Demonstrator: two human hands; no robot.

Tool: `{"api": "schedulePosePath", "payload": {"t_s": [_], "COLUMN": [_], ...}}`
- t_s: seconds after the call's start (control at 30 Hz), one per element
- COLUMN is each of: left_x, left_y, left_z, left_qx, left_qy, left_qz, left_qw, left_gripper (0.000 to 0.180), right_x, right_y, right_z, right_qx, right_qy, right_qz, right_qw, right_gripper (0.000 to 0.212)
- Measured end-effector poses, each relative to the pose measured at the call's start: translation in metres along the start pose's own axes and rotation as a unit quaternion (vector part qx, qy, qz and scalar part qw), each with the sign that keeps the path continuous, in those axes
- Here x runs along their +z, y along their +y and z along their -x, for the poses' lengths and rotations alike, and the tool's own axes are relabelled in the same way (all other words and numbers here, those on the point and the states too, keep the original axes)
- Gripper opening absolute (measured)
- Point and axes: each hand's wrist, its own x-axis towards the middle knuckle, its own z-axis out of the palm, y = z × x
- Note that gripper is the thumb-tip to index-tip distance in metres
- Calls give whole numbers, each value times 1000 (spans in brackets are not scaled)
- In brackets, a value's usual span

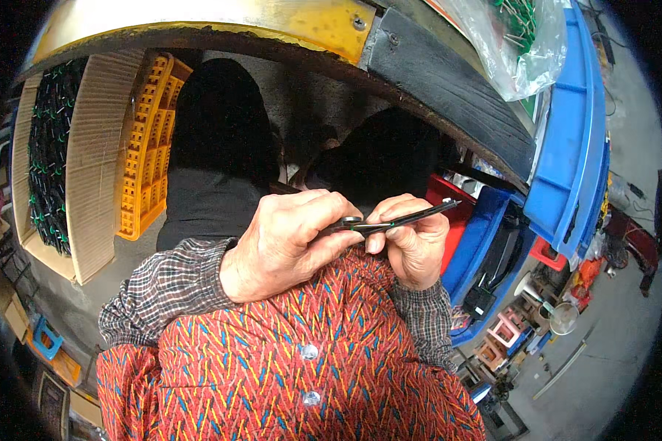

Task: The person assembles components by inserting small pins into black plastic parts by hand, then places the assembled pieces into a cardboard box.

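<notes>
Two-handed grip (290, 231) on slim black piece (428, 211), checked cloth cuffs (202, 270)

Noted at left: one yellow-orange perforated plastic crate (148, 158) and, lower, one blue plastic stool-shaped item (47, 339). At right: grey floor (610, 345).

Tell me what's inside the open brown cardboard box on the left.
Many slim black pieces with green bits among them; they cover the bottom of the brown cardboard box, so it can't be seen.
</notes>
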Motion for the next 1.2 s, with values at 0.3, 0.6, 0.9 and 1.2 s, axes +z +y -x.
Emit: {"api": "schedulePosePath", "payload": {"t_s": [0.3,0.6,0.9,1.2], "left_x": [0,-1,-2,-3], "left_y": [-1,2,4,-1], "left_z": [3,6,8,7], "left_qx": [-5,-17,7,-24], "left_qy": [-6,-2,14,11], "left_qz": [-7,-35,-85,-25], "left_qw": [1000,999,996,999], "left_gripper": [18,20,21,18], "right_x": [3,6,4,5], "right_y": [4,2,8,11], "right_z": [2,2,4,3], "right_qx": [-11,-25,-26,-23], "right_qy": [15,21,39,21], "right_qz": [8,75,55,36], "right_qw": [1000,997,997,999], "right_gripper": [20,16,16,16]}}
